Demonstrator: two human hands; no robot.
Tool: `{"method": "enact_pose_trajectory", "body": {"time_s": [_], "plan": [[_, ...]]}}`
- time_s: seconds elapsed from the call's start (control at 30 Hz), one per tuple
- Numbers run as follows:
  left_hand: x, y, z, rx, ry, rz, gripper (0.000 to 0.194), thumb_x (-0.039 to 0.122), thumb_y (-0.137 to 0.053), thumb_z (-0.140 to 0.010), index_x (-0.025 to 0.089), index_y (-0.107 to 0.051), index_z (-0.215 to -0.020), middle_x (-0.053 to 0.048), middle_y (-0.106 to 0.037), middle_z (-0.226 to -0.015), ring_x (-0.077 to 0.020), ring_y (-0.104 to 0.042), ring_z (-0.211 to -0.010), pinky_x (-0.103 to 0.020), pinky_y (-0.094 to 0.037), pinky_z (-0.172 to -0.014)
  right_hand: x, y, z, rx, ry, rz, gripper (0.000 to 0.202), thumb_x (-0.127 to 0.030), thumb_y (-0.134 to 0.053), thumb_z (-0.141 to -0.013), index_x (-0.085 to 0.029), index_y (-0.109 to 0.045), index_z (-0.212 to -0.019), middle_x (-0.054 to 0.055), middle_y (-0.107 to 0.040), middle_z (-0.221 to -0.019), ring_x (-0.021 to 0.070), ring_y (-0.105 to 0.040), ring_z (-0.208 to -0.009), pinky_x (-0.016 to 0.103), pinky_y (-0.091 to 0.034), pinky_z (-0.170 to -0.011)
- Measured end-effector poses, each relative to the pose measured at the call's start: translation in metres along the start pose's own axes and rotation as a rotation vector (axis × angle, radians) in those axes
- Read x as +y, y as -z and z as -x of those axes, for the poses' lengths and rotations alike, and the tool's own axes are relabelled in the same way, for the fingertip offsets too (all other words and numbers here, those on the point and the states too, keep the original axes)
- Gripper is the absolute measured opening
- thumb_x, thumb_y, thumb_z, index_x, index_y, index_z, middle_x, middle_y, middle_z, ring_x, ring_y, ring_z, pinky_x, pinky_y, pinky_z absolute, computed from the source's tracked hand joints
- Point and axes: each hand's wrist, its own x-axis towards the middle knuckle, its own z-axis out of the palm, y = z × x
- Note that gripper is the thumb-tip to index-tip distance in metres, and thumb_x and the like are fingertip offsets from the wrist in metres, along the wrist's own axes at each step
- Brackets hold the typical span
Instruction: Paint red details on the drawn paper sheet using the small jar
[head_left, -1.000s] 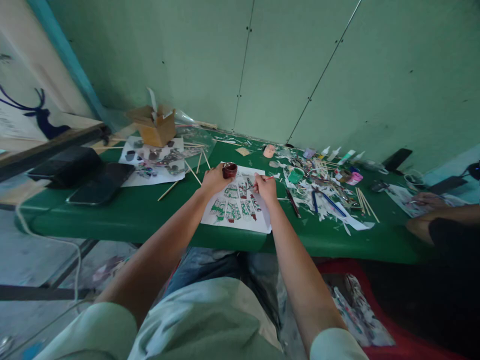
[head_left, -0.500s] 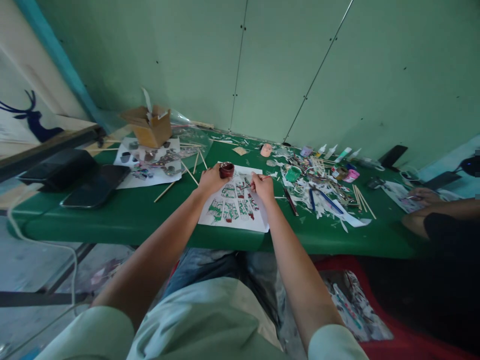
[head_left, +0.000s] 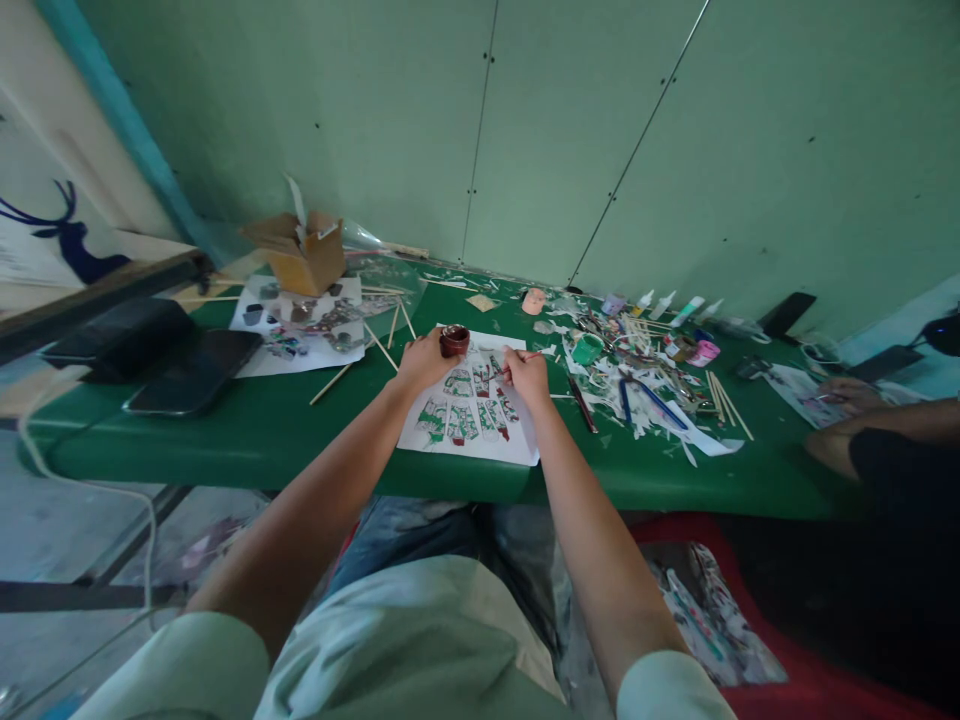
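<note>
My left hand (head_left: 424, 358) is closed round a small dark red paint pot (head_left: 454, 341), tilted at the top edge of a white sheet of paper (head_left: 424, 446). On that sheet are several small pieces with green and dark red patches (head_left: 462, 420). Pinched in the fingers of my right hand (head_left: 526, 372) is a thin paintbrush (head_left: 538, 354), its reddish handle end showing. The brush tip points at the pieces on the right half of the sheet; whether it touches them I cannot tell.
Right of the sheet lie blue-handled pliers (head_left: 654, 400), a green pot (head_left: 586, 347), paper scraps, sticks and glue bottles (head_left: 661, 304). To the left are a cardboard box (head_left: 306, 262), another covered sheet (head_left: 315, 355) and a dark phone (head_left: 193, 375). A co-worker's hand (head_left: 847, 393) is at far right.
</note>
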Motion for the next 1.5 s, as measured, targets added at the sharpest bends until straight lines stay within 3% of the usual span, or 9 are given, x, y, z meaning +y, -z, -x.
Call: {"method": "enact_pose_trajectory", "body": {"time_s": [1.0,1.5], "plan": [[0.0020,0.0007,0.0012,0.004,0.008,-0.018,0.061,0.052,-0.054,-0.071,0.017,-0.042,-0.120,-0.014,-0.059,-0.113,-0.0322,-0.054,-0.105,-0.042,-0.037,-0.089,0.0027,0.0003,-0.0015,0.012,0.000,-0.005,0.039,-0.049,-0.054,-0.074,-0.019,-0.050,-0.049,-0.002,-0.049,-0.038,0.0086,-0.043,-0.032,0.021,-0.036,-0.037],[0.0014,-0.0001,0.0010,0.015,-0.001,-0.009,0.061,0.052,-0.054,-0.071,0.017,-0.042,-0.120,-0.015,-0.059,-0.113,-0.0324,-0.054,-0.105,-0.042,-0.036,-0.090,0.0036,0.0010,-0.0015,0.010,0.019,0.026,0.038,-0.045,-0.054,-0.075,-0.019,-0.050,-0.048,-0.003,-0.047,-0.035,0.0092,-0.042,-0.031,0.022,-0.036,-0.038]]}}
